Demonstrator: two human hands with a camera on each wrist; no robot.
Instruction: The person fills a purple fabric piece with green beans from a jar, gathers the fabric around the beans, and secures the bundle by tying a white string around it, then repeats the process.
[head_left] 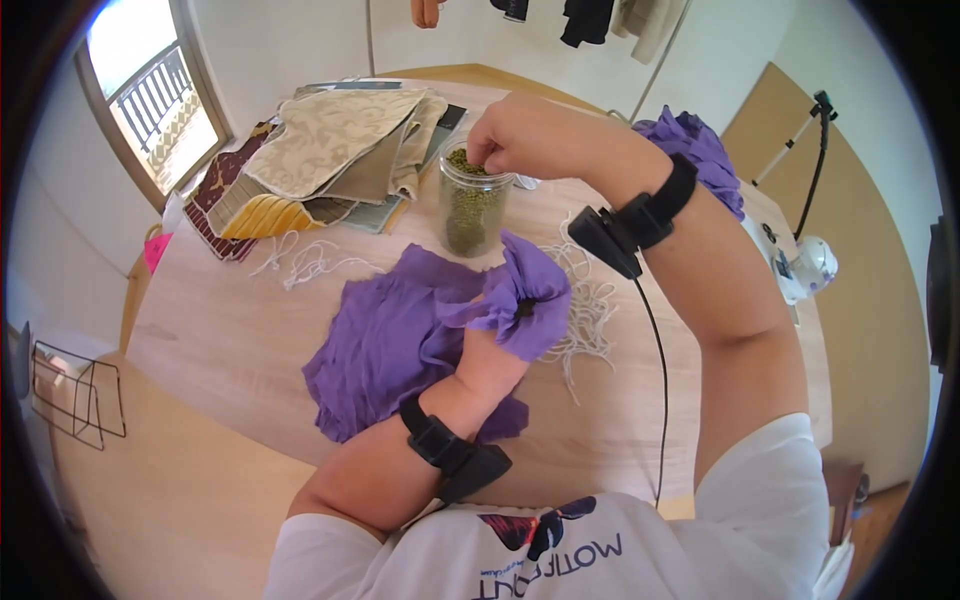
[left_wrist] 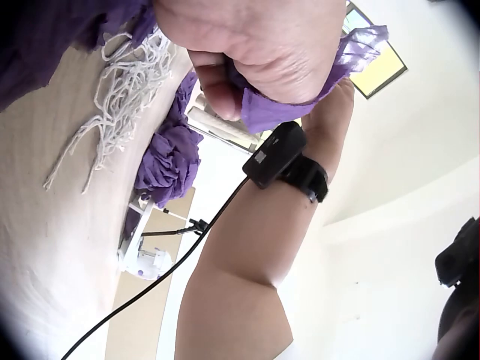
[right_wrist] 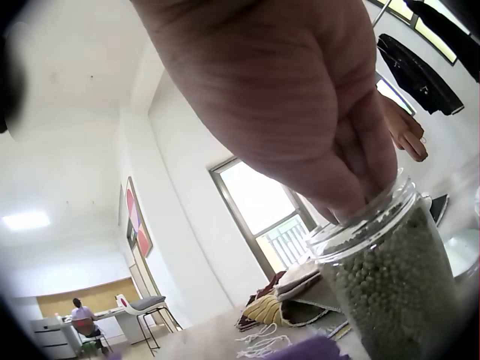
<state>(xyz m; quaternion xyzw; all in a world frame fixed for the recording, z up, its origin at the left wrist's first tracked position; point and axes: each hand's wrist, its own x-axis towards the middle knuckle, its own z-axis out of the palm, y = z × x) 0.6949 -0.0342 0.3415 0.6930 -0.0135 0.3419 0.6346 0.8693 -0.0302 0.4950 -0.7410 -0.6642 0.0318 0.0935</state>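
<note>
Purple cloth (head_left: 530, 290) drapes over my left hand (left_wrist: 255, 45), which grips it from beneath with curled fingers. A small dark patch shows in a hollow on top of that cloth; the rest of the cloth lies in folds on the table. A clear jar (head_left: 470, 215) of small green beans (right_wrist: 390, 289) stands open beyond it. My right hand (head_left: 525, 135) reaches down over the jar from above. Its fingers (right_wrist: 337, 180) are bunched and dip into the mouth, where the rim partly hides the tips. I cannot tell whether beans are between them.
White strings (head_left: 590, 320) lie tangled right of the cloth, and more strings (head_left: 310, 262) at its left. Stacked fabric pieces (head_left: 330, 140) fill the table's back left. Another purple cloth (head_left: 690, 150) lies at the back right, near a white device (head_left: 812, 264). A black cable (head_left: 660, 370) hangs from my right wrist.
</note>
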